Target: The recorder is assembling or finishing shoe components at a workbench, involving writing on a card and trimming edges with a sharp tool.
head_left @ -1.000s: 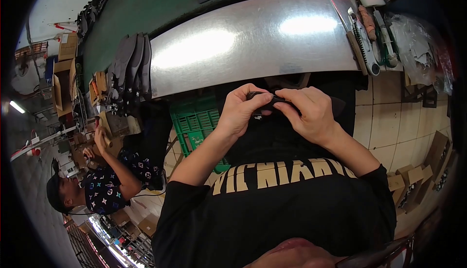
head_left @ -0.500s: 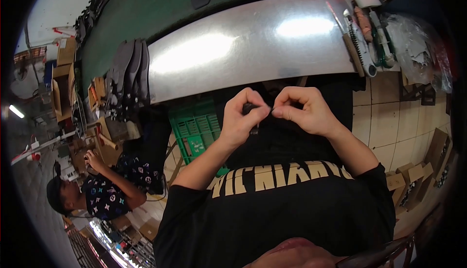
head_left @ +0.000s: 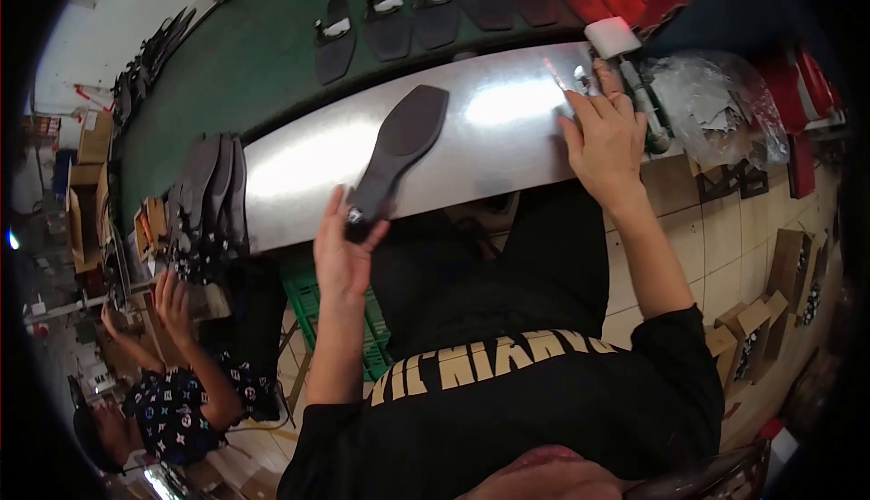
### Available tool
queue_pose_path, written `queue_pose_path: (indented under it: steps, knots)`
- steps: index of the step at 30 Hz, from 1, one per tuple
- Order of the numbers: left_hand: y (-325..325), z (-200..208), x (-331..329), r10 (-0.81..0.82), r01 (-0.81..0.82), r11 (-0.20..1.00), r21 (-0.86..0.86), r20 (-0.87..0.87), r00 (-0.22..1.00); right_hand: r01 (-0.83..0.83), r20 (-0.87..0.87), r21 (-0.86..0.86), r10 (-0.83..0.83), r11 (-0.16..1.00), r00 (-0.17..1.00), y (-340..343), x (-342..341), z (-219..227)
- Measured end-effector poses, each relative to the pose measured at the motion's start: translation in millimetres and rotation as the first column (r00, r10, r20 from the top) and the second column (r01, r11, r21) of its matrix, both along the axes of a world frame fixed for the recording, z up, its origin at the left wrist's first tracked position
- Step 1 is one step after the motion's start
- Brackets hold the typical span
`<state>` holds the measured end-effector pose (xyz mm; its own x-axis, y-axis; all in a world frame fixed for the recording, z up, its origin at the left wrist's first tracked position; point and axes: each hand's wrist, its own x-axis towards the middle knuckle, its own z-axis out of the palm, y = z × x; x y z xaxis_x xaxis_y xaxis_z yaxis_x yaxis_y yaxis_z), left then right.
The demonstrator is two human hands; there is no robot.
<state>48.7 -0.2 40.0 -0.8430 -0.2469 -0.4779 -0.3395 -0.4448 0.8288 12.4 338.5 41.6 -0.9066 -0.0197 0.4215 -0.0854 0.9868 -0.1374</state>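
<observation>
A dark shoe sole point(head_left: 408, 142) lies slanted on the shiny metal plate point(head_left: 507, 165), its narrow heel end toward me. A small shiny fitting point(head_left: 353, 215) sits at that heel end, by the plate's near edge. My left hand point(head_left: 344, 251) holds the heel end, thumb on one side and fingers on the other. Over the tools at the plate's right end is my right hand point(head_left: 612, 142), fingers stretched out and thumb apart. It covers most of a thin pointed tool point(head_left: 554, 72). Whether it touches any handle is hidden.
Several soles with straps point(head_left: 385, 29) line the green surface point(head_left: 263, 56) behind. Stacked dark soles point(head_left: 207, 183) stand left. A white-headed hammer point(head_left: 612, 38) and clear plastic bag point(head_left: 716, 101) lie right. Below left are a green crate point(head_left: 306, 305) and another person point(head_left: 181, 409).
My hands have parted from pinching a small dark thing before my torso. The left now holds a sole on the plate; the right has reached to the tools. The view has shifted.
</observation>
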Motion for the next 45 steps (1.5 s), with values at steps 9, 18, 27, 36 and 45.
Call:
queue_pose_path:
  steps: [9, 18, 27, 36, 45]
  knots:
    - [10, -15, 7, -0.235, 0.14, 0.891, 0.432, 0.175, 0.956, -0.182, -0.05, -0.145, 0.176, 0.973, 0.983, -16, 18, -13]
    - [48, -14, 13, -0.162, -0.012, 0.807, 0.591, 0.24, 0.957, 0.221, 0.241, -0.967, 0.732, 0.126, 0.637, -94, 83, -9]
    - [59, -29, 10, -0.128, -0.123, 0.715, 0.689, 0.301, 0.945, 0.294, 0.19, -0.955, 0.671, -0.044, 0.717, -107, 89, -12]
    - [72, -26, 14, -0.143, -0.073, 0.757, 0.65, 0.274, 0.951, 0.225, 0.185, -0.973, 0.423, -0.046, 0.887, -116, 73, -26]
    - [78, -37, 15, -0.192, 0.115, 0.827, 0.551, 0.085, 0.978, 0.226, 0.188, -0.973, 0.393, -0.053, 0.9, -120, 71, -25]
